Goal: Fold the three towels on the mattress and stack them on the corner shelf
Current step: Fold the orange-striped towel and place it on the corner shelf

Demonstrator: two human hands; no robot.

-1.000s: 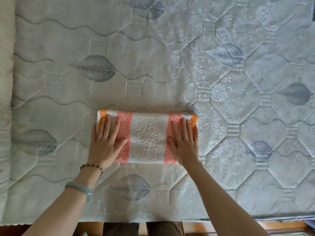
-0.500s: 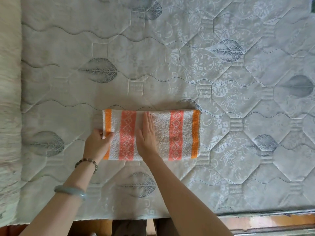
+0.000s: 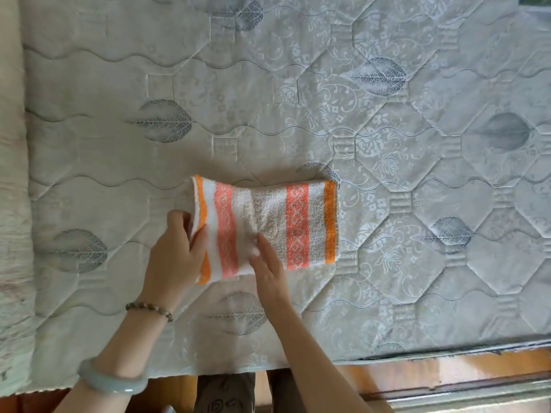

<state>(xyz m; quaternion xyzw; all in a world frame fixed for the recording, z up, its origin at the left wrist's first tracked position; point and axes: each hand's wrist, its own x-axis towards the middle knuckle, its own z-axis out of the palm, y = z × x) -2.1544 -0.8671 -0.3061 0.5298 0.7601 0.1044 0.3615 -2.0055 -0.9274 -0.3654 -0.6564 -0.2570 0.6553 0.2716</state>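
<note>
A folded white towel (image 3: 268,225) with orange and salmon stripes lies on the quilted mattress (image 3: 298,99), near its front edge. My left hand (image 3: 176,251) grips the towel's left end and lifts it off the mattress, so that end curls upward. My right hand (image 3: 265,260) lies flat on the towel's middle near its front edge, fingers together and pointing away from me. The towel's right end still rests flat. No other towel and no shelf are in view.
The mattress's front edge (image 3: 447,353) runs along the bottom, with a wooden bed frame (image 3: 447,374) below it. A pale ribbed blanket or pad (image 3: 12,204) borders the mattress on the left. My legs (image 3: 226,391) show at the bottom.
My left hand has gone from pressing flat to pinching the towel's left end and raising it. My right hand moved from the right end to the middle and slid toward me.
</note>
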